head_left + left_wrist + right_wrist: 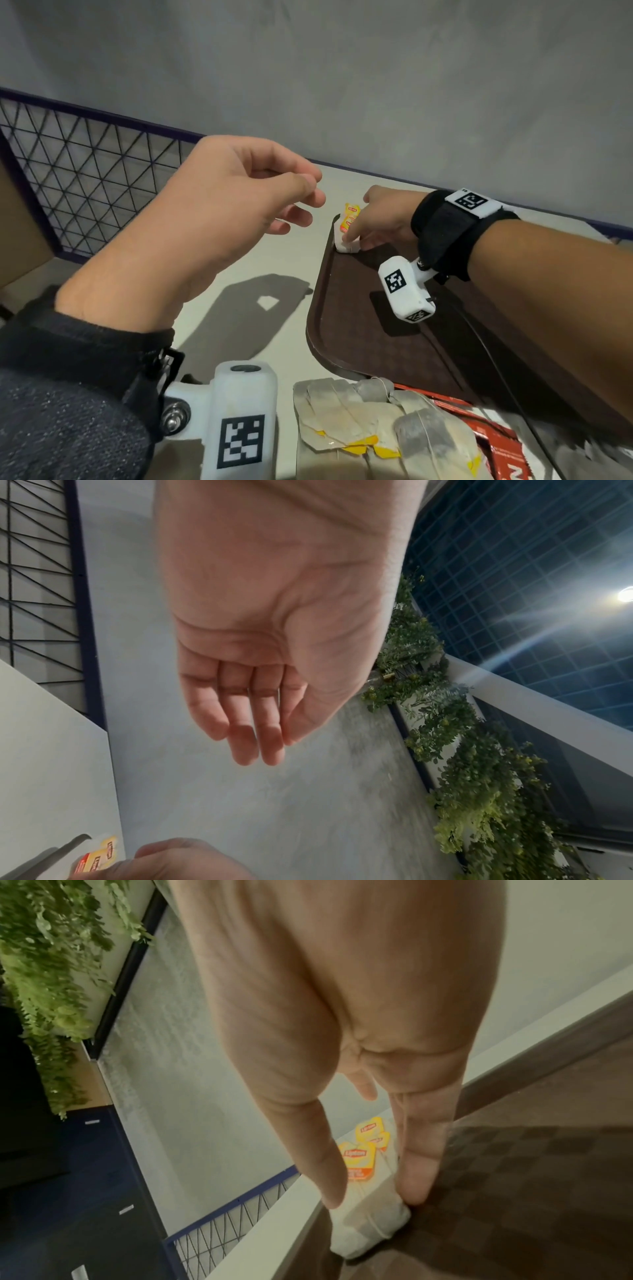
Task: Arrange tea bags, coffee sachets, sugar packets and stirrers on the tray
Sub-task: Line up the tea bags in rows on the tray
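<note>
The right hand (pixel 376 222) has thumb and fingers extended down onto a small stack of tea bags (pixel 368 1229) at the far left corner of the brown tray (pixel 359 342), pressing rather than gripping, with the yellow tags (pixel 359 1158) trailing over the rim onto the tabletop (pixel 239 274). The left hand (pixel 219 212) hovers above the tabletop, loosely curled and holding nothing. To seat the stack well, keep light downward pressure, square it against the rim, then lift the fingers straight up.
</note>
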